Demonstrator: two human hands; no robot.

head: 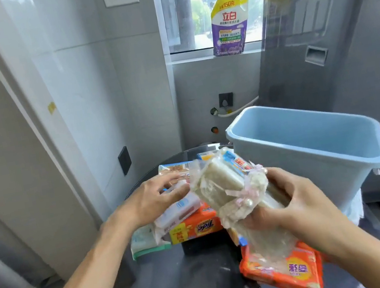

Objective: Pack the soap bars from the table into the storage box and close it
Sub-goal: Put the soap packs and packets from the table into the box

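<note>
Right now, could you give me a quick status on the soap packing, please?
Right hand grips a clear-wrapped soap pack; left hand open beside it. Blue storage box open, looks empty. More soap bars on table. Nothing in the way.

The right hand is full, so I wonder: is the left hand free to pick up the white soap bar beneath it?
Probably yes. The left hand is open and empty just above the white soap bar, which lies on top of the pile, uncovered.
</note>
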